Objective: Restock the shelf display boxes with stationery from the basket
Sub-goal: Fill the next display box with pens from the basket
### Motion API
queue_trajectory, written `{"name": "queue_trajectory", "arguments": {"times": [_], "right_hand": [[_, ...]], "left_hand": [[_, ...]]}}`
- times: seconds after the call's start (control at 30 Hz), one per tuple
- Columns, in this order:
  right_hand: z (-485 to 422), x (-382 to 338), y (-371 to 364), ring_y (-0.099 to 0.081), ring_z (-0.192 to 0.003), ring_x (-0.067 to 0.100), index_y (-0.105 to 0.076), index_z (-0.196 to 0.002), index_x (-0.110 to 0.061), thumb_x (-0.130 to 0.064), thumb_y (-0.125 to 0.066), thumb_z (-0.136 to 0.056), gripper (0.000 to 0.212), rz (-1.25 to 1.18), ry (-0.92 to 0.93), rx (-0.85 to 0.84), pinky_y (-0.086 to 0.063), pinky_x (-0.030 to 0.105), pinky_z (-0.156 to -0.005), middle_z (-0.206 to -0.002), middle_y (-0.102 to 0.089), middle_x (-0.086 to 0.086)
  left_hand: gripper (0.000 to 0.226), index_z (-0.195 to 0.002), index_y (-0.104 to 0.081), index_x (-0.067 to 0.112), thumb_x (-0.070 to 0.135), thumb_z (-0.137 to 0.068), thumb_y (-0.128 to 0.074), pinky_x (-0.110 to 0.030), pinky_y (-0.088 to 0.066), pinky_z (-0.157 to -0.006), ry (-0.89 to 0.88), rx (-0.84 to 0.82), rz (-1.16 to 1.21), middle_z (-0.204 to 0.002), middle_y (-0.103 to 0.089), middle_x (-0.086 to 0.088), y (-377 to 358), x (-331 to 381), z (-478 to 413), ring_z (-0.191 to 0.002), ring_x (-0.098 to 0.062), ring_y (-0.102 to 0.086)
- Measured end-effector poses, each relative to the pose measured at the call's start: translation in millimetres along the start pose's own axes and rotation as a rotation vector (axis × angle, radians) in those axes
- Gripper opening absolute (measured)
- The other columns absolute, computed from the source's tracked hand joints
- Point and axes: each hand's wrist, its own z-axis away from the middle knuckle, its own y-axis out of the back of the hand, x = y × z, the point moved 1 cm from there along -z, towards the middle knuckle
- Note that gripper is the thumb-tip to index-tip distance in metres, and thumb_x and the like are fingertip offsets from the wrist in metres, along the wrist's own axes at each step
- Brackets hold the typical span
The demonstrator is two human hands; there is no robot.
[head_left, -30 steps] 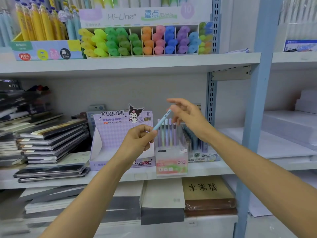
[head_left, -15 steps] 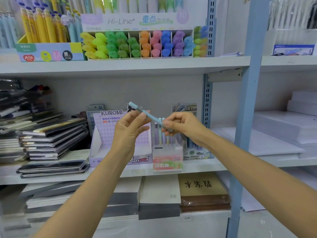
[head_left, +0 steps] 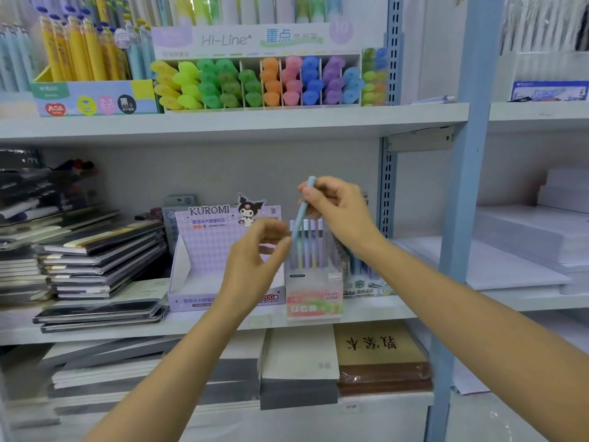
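My right hand [head_left: 334, 208] pinches a light blue pen [head_left: 301, 215] near its top, and the pen stands almost upright. Its lower end hangs just above the clear Fruit Soda display box [head_left: 314, 298] on the middle shelf, which holds several pastel pens. My left hand [head_left: 255, 253] is curled to the left of the box, with thumb and forefinger at the pen's lower end. The lilac Kuromi display box [head_left: 207, 250] stands open behind my left hand. No basket is in view.
Stacked notebooks [head_left: 102, 260] fill the left of the middle shelf [head_left: 191, 323]. A blue upright post [head_left: 459, 218] stands to the right, with white paper stacks [head_left: 516, 250] beyond it. A Hi-Line highlighter display [head_left: 261, 81] sits on the upper shelf. Books lie on the shelf below.
The pen has swung from lying slanted between both hands to nearly upright. My right hand has risen to its top end, and my left hand has dropped to its lower end above the clear box.
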Motion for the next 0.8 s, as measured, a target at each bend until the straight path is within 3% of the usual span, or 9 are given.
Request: {"name": "queue_trajectory", "arguments": {"times": [0.07,0.17,0.3,0.57,0.67,0.73,0.8], "right_hand": [[-4.1,8.7,8.6,-0.067,-0.070,0.012,-0.066,-0.103,0.005,-0.012,-0.057,-0.096,0.020,0.001,-0.039,0.110,-0.055,0.022,-0.065,-0.086,-0.070,0.013],[-4.2,27.9,8.9,-0.069,-0.072,0.020,-0.065,-0.102,0.007,-0.012,-0.058,-0.096,0.021,0.114,-0.132,0.089,-0.060,0.028,-0.068,-0.088,-0.070,0.018],[1.3,53.7,-4.5,-0.070,-0.077,0.026,-0.066,-0.101,0.004,-0.007,-0.060,-0.094,0.015,0.224,-0.209,-0.007,-0.060,0.031,-0.070,-0.087,-0.070,0.017],[-10.0,61.7,-11.3,-0.071,-0.077,0.025,-0.063,-0.096,0.004,-0.011,-0.059,-0.095,0.016,0.434,-0.163,-0.208,-0.060,0.036,-0.076,-0.083,-0.071,0.016],[-11.3,60.9,-14.7,-0.070,-0.071,0.022,-0.054,-0.104,-0.012,-0.012,-0.059,-0.095,0.010,0.439,-0.134,-0.204,-0.060,0.033,-0.072,-0.077,-0.070,0.015],[-12.3,61.9,-17.2,-0.069,-0.069,0.022,-0.051,-0.100,-0.017,-0.011,-0.060,-0.094,0.012,0.451,-0.126,-0.187,-0.060,0.035,-0.069,-0.075,-0.069,0.015],[-13.1,63.6,-20.2,-0.069,-0.067,0.020,-0.053,-0.097,-0.016,-0.009,-0.061,-0.093,0.012,0.466,-0.127,-0.181,-0.061,0.037,-0.069,-0.073,-0.069,0.011]], "left_hand": [[0.021,-0.114,-0.063,0.025,0.024,-0.093,-0.063,-0.033,-0.047,-0.095,-0.064,-0.128,-0.261,-0.121,-0.064,0.014,1.9,-11.3,13.3,-0.113,-0.008,-0.058],[0.032,-0.125,-0.060,0.025,0.027,-0.092,-0.064,-0.036,-0.042,-0.104,-0.106,-0.271,-0.453,-0.144,-0.048,0.012,0.6,-23.9,28.4,-0.129,-0.009,-0.048],[0.037,-0.130,-0.055,0.029,0.030,-0.094,-0.061,-0.031,-0.041,-0.105,-0.131,-0.254,-0.462,-0.150,-0.039,0.016,-1.9,-28.9,35.6,-0.133,-0.006,-0.043],[0.051,-0.142,-0.042,0.029,0.033,-0.095,-0.059,-0.036,-0.046,-0.101,-0.133,-0.231,-0.416,-0.155,-0.031,0.015,-6.1,-40.1,38.8,-0.131,-0.007,-0.045],[0.054,-0.146,-0.034,0.035,0.044,-0.096,-0.051,-0.034,-0.046,-0.096,-0.088,-0.218,-0.474,-0.160,-0.020,0.012,-8.8,-45.5,40.7,-0.120,-0.010,-0.051],[0.058,-0.149,-0.025,0.041,0.050,-0.096,-0.046,-0.037,-0.043,-0.099,-0.036,-0.219,-0.481,-0.153,-0.036,0.006,-9.9,-48.0,42.3,-0.124,-0.014,-0.050],[0.059,-0.150,-0.019,0.042,0.051,-0.097,-0.042,-0.036,-0.045,-0.096,-0.019,-0.228,-0.504,-0.129,-0.060,0.001,-10.6,-48.7,42.8,-0.116,-0.017,-0.056]]}}
